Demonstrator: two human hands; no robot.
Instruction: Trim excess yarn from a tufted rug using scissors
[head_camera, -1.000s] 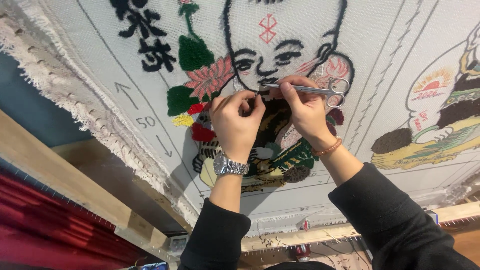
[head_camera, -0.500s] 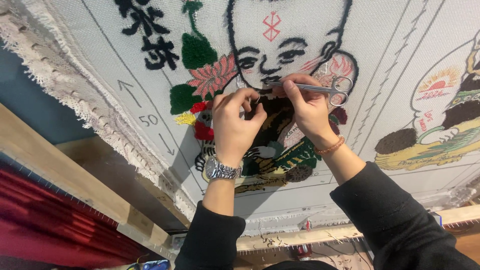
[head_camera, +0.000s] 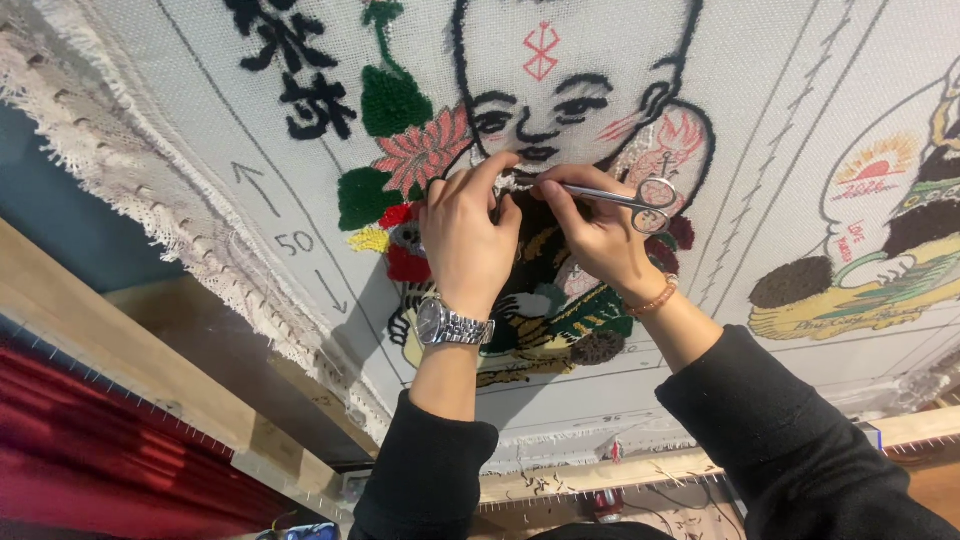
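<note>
Here, scissors (head_camera: 620, 197) under right-hand fingers (head_camera: 560, 200), on tufted cloth (head_camera: 760, 120)

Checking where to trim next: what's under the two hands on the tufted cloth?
The left hand and the right hand, which holds the thin metal scissors, cover the dark tufted patch below the drawn chin on the cloth. The scissor tips and the yarn beneath the fingers are hidden.

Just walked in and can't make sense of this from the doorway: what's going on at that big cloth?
A person is working close up on a tufted rug cloth stretched on a wooden frame. The right hand holds small metal scissors, blades pointing at the yarn just below the tufted figure's chin. The left hand, with a wristwatch, pinches the pile at that same spot.
</note>
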